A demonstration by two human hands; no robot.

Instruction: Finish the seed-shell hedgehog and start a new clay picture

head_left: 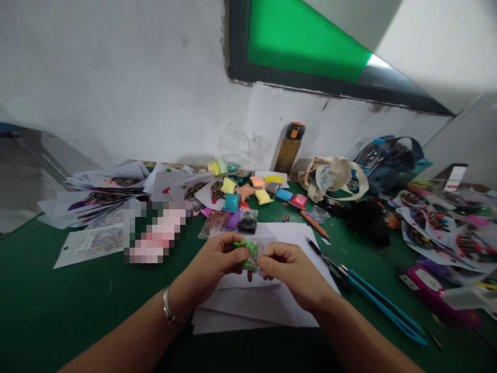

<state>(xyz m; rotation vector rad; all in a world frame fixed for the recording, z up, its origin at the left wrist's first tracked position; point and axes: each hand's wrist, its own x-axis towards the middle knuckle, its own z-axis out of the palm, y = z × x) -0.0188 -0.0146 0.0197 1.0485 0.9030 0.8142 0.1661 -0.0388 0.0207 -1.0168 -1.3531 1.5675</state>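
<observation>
Small green packet [250,249] pinched above white paper [248,308]

The left hand [218,255] grips the packet's green side between thumb and fingers, while the right hand [289,261] pinches its clear plastic; the two-sided hold probably keeps so small and soft a thing steady. It is over the paper rather than the green desk [93,311], perhaps for a clean, pale ground beneath. Coloured packets [232,202] lie clustered just beyond, seemingly within easy reach. The black pen [319,254] and blue tweezers [363,284] rest to the right, apparently clear of both hands.
</observation>
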